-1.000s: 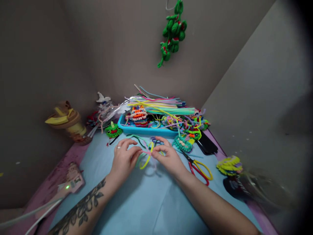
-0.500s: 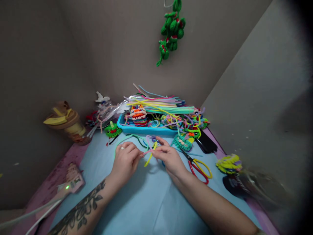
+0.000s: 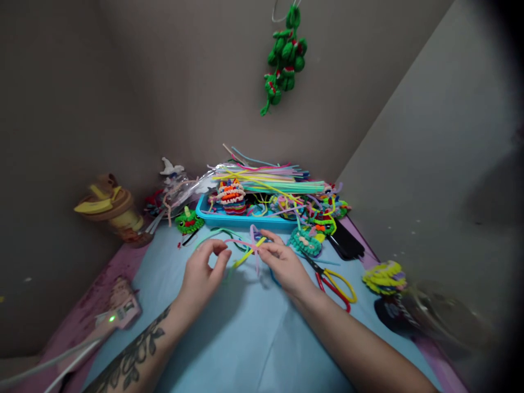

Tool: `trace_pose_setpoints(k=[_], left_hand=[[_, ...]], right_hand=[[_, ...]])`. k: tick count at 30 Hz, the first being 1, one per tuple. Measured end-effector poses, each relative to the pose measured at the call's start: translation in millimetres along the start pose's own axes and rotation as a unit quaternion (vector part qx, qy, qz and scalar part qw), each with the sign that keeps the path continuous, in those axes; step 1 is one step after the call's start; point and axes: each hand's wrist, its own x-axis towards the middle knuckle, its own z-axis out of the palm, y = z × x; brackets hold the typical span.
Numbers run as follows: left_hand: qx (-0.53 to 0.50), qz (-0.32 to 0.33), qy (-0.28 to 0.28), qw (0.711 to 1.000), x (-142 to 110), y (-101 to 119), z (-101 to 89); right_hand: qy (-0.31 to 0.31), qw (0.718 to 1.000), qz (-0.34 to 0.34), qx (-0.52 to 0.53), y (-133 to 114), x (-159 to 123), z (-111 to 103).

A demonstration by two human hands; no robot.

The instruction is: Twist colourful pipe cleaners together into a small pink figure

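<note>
Strands (image 3: 246,255) over blue cover (image 3: 229,338), grey walls (image 3: 204,82)

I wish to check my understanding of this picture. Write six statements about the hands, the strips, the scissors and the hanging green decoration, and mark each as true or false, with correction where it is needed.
1. A pink strip and a yellow strip cross beside the right hand. True.
2. The left hand is clenched into a fist. False: it is partly open.
3. Long strips lie over the blue tray. True.
4. The scissors have one red and one yellow handle. True.
5. The scissors lie inside the blue tray. False: they lie outside it, on the light blue cloth.
6. The green decoration rests on the cloth. False: it hangs against the wall.
</note>
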Motion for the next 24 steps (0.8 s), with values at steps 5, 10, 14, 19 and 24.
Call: trace_pose_setpoints(k=[5, 10, 14, 19, 24], left_hand=[[-0.171, -0.083, -0.07, 0.979, -11, 7, 19.4], [-0.275, -0.19, -0.058, 0.941, -8, 2, 21.3], [-0.278, -0.186, -0.008, 0.942, 0, 3, 11.7], [-0.321, -0.151, 0.04, 0.934, 1, 5, 9.6], [-0.501, -0.233, 0.093, 0.828, 1, 1, 9.6]], right_hand=[[-0.024, 0.997, -0.015, -0.074, 1, -7, 11], [0.003, 0.992, -0.065, -0.109, -4, -6, 2], [0.106, 0.987, -0.082, -0.084, -10, 2, -18], [0.073, 0.979, -0.141, -0.125, -25, 1, -19], [0.177, 0.938, -0.286, -0.082, -72, -44, -42]])
